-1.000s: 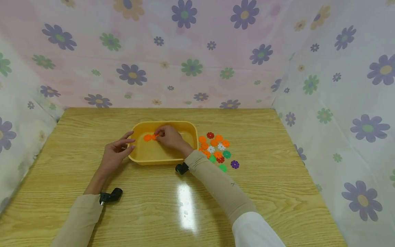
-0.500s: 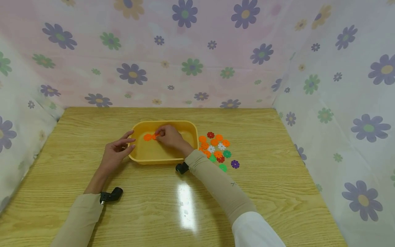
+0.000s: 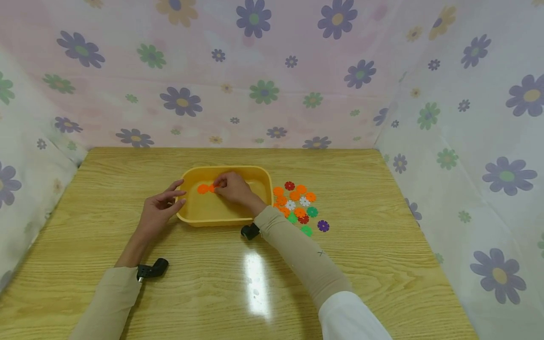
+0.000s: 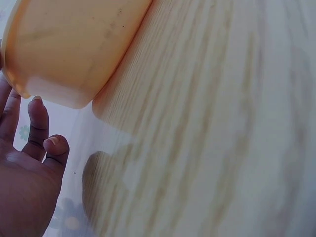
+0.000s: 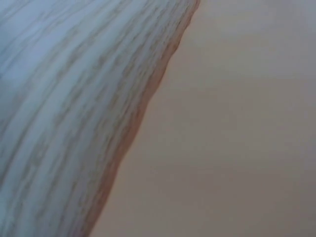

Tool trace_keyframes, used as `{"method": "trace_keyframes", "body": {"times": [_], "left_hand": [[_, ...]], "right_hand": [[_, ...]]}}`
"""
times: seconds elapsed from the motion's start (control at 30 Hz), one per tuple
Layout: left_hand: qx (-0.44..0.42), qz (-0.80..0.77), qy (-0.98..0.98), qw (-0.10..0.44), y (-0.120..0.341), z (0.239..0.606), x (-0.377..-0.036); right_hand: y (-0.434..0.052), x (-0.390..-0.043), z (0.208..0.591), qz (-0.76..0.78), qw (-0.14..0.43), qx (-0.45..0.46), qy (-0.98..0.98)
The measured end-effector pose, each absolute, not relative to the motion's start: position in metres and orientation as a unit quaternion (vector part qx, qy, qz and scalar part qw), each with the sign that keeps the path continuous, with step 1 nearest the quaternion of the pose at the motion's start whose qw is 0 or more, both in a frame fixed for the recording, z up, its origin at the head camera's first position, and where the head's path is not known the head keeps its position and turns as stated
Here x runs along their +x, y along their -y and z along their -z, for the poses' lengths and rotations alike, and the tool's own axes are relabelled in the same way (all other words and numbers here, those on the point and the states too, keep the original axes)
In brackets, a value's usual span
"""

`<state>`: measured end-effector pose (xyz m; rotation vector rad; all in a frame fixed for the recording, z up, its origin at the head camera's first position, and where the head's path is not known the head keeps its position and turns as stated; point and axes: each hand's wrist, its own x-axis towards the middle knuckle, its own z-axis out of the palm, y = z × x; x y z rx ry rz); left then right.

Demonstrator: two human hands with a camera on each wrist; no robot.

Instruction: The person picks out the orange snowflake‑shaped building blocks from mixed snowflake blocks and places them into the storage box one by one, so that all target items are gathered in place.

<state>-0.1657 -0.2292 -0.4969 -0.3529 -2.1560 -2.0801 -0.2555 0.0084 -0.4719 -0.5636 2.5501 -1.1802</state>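
Observation:
A yellow plastic basin [image 3: 212,222] stands on the wooden table. My right hand [image 3: 234,189] reaches into it and pinches an orange flower-shaped disc [image 3: 211,188], mostly covered by the fingers. Just left of that, inside the basin, lies another orange flower-shaped disc [image 3: 202,189]. At the basin's left end my left hand [image 3: 158,211] has its relaxed fingers spread against the rim, some fingertips overlapping it. The left wrist view shows two loosely bent fingers [image 4: 38,118] outside the basin wall [image 4: 69,54]. Only the basin's outer side [image 5: 232,128] and table fill the right wrist view; the right hand is out of it.
Right of the basin lie several loose flower-shaped discs [image 3: 300,212] in orange, red, white and green, with a purple disc [image 3: 323,225] at the edge of the group. Flowered cloth [image 3: 263,113] hangs behind and along both sides of the table [image 3: 365,264].

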Motion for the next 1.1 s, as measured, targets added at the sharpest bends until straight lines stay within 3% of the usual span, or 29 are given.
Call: {"method": "trace_keyframes", "body": {"times": [0.73, 1.1], "left_hand": [[-0.107, 0.673, 0.729, 0.062, 0.227, 0.495, -0.167], [-0.116, 0.689, 0.712, 0.064, 0.228, 0.495, -0.166]], "right_hand": [[-0.022, -0.252, 0.453, 0.473, 0.161, -0.242, -0.832], [-0.051, -0.253, 0.4, 0.555, 0.097, -0.292, -0.773]]}}
